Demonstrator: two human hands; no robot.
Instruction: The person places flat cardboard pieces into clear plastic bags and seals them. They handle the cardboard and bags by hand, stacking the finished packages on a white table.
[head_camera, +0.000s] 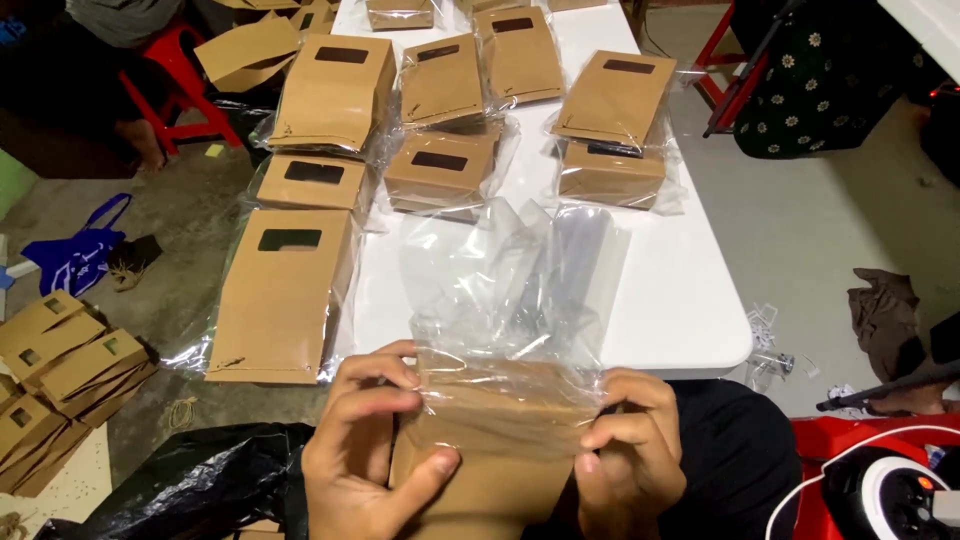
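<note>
My left hand (365, 450) and right hand (625, 455) are both closed on a brown paper bag (490, 450) at the near edge of the view, just in front of the near end of the white tabletop (680, 300). Each hand pinches a side of the bag together with the clear plastic sleeve (520, 290) that covers its upper part. The sleeve's open end stands up loose and crumpled beyond my fingers.

I judge the thin film to be the weak point. If my thumbs pull unevenly, it could bunch on one corner or split along a seam. The film looks slick, so the bag could also slip between my hands and drop towards my lap.

Just beyond, on the tabletop, sleeved brown bags (440, 170) lie in rows, some overlapping. The nearest-left one (285, 295) hangs over the left edge of the tabletop. A careless sweep of my left elbow could knock it to the floor.

On the floor at far left lies a stack of unwrapped brown bags (60, 385), with a blue tote (80, 255) farther off. A black plastic sheet (190, 485) sits near left.
</note>
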